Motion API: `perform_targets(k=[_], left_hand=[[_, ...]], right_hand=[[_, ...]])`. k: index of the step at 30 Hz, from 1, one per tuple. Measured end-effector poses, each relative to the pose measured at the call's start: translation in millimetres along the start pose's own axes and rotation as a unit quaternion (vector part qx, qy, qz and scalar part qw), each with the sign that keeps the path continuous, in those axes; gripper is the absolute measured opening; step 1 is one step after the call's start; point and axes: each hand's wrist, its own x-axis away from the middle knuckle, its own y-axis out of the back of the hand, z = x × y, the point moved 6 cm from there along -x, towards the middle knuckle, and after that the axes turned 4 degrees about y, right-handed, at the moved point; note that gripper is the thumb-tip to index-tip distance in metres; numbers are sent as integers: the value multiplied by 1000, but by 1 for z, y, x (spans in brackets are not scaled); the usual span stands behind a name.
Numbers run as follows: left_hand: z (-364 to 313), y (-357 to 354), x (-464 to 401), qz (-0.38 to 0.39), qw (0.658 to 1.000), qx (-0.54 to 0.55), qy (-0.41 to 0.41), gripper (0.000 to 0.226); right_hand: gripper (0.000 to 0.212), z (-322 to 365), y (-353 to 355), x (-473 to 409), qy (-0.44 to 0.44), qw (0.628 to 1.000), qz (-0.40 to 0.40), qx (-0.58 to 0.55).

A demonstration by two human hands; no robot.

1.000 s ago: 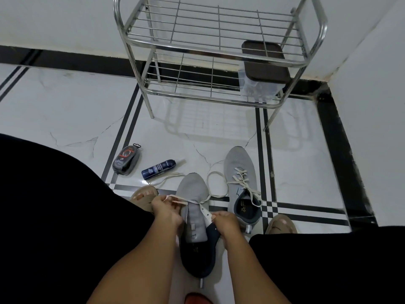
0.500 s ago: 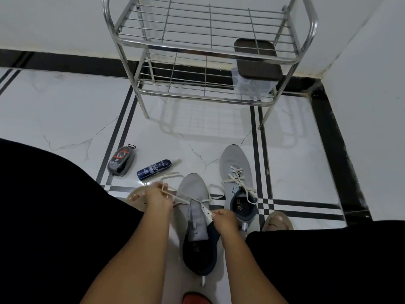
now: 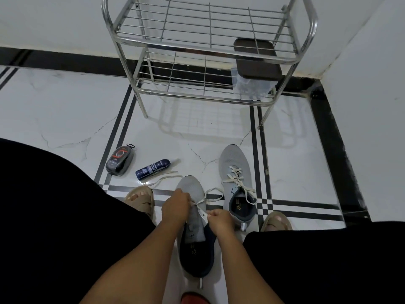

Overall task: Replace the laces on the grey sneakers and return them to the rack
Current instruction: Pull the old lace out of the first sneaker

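Both hands on the near grey sneaker, on the floor between the knees: left hand and right hand each pinch the white lace at the eyelets. Second sneaker, laced, just right of it. Rack stands beyond by the wall. Polish sponge and blue bottle lie to the left.
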Motion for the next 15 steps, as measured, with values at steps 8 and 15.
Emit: perform_targets(k=[8,15], left_hand=[[34,30,-11,-5,755,590,287,22],[2,-8,2,46,995,-89,-15,25]], right_hand=[[26,-6,5,-2,-8,1000,-13,-27],[28,2,1,-1,1,1000,3,13]])
